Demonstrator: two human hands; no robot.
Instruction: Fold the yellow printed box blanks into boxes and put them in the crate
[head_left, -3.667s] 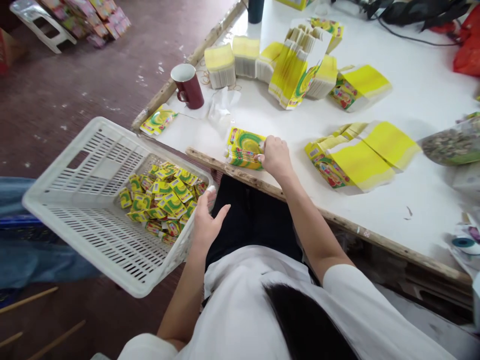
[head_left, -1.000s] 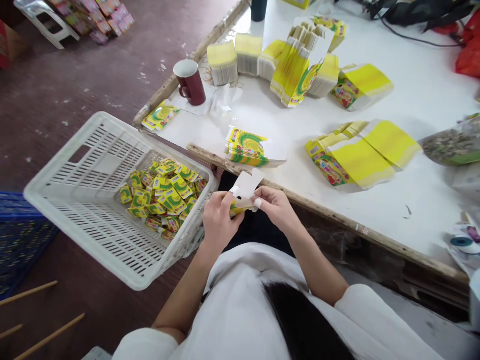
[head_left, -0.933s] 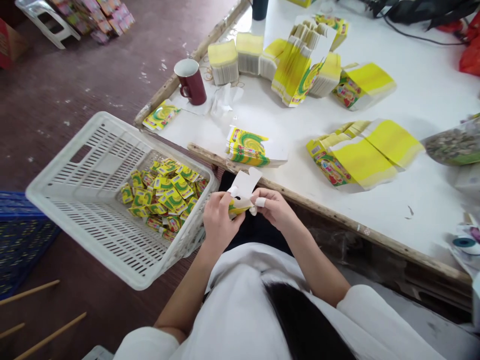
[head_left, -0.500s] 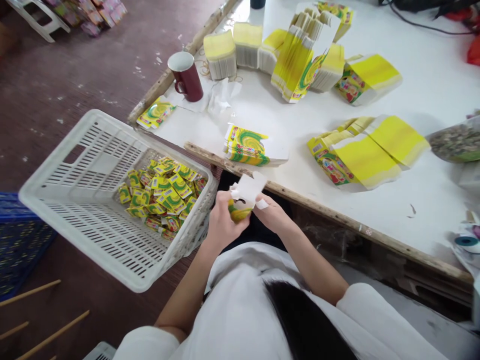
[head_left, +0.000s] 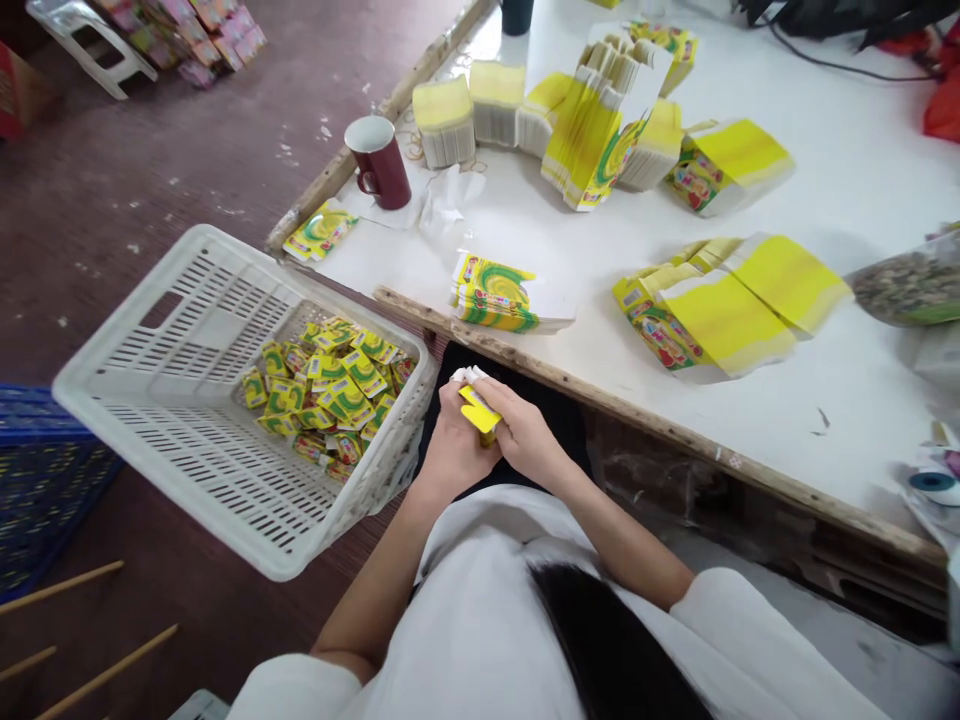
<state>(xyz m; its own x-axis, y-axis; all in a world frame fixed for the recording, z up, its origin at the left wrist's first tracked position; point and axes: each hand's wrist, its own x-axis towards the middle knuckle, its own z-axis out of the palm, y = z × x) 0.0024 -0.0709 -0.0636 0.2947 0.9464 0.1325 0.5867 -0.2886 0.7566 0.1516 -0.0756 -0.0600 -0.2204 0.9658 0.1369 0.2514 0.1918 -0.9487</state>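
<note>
Over my lap, just off the table's front edge, a small yellow carton [head_left: 480, 410] is between my two hands. My left hand [head_left: 454, 445] is wrapped round its left side. On the carton's right side my right hand [head_left: 525, 428] grips it with bent fingers. White flaps show at the top, near the fingertips. Fingers cover much of the carton. Left of my hands, a white basket [head_left: 196, 480] holds a pile of yellow-green cartons [head_left: 346, 400]. A short stack of flat printed cartons [head_left: 499, 297] lies on the table edge ahead.
A maroon mug [head_left: 384, 165] stands near the table's left edge, with crumpled clear plastic [head_left: 448, 200] beside it. Bundles of yellow cartons [head_left: 750, 300] lie on the white table [head_left: 757, 415]. A blue crate [head_left: 45, 500] is at the far left.
My right hand has closed in over the carton, and its large white flap no longer stands up. The carton shows more yellow between the fingers. The view has shifted slightly.
</note>
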